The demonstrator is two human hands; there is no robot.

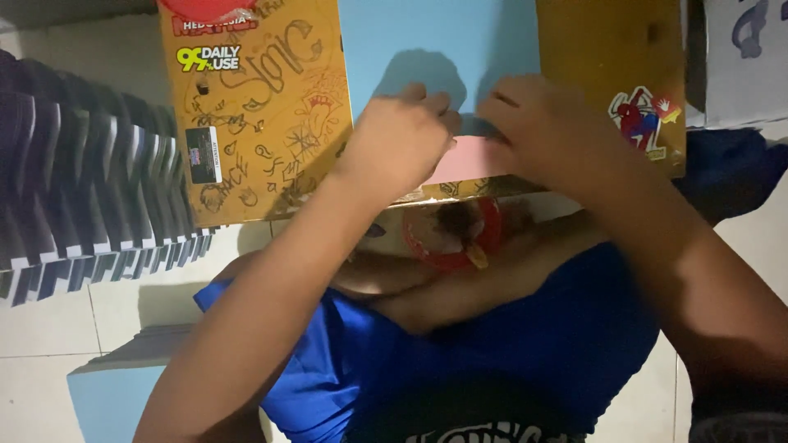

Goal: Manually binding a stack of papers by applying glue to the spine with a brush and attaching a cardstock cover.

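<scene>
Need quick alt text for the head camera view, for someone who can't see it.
Both hands, left hand and right hand, press a pink paper strip onto a light blue sheet lying on a scribbled yellow board. A stack of folded pieces lies at left.

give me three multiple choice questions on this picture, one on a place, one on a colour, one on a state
1. Where does the row of folded paper pieces lie?
A. right of the board
B. left of the board
C. on the lap

2. What colour is the sheet on the wooden board?
A. light blue
B. green
C. white

3. How do the left hand and right hand stand?
A. both off the board
B. both pressed on the paper
C. one raised

B: the row fills the left edge.
A: light blue shows above the hands.
B: both rest on blue and pink paper.
</scene>
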